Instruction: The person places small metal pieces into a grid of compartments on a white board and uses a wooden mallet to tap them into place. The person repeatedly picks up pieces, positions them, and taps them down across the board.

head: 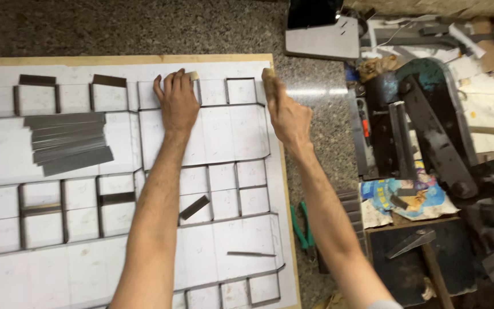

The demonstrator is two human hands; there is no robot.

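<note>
Pressing down on a white die board (212, 131) ruled with thin metal strips, the left hand (177, 103) is seen flat at the far edge, its fingers (170, 83) held close together beside a small pale block (192, 75). A second pale block (267, 73) is gripped in the closed fingers of the right hand (286, 114) at the board's far right edge, just right of a small square cell (241, 90).

A slip is judged possible: the strip edges stand proud of the board, and a palm dragged across them could be cut or a seated strip knocked askew. A loose short strip (194, 207) and a thin sliver (251, 253) lying unfixed nearer the camera could be swept off by a forearm, as could the fanned stack of grey strips (70, 143) at left.

The board is laid on a speckled stone bench (144, 28). Green-handled pliers (301, 226) are left just off its right edge, beyond which a dark, paint-worn bending machine (430, 126) and crumpled rags (401, 197) are crowded in a cluttered workshop.
</note>
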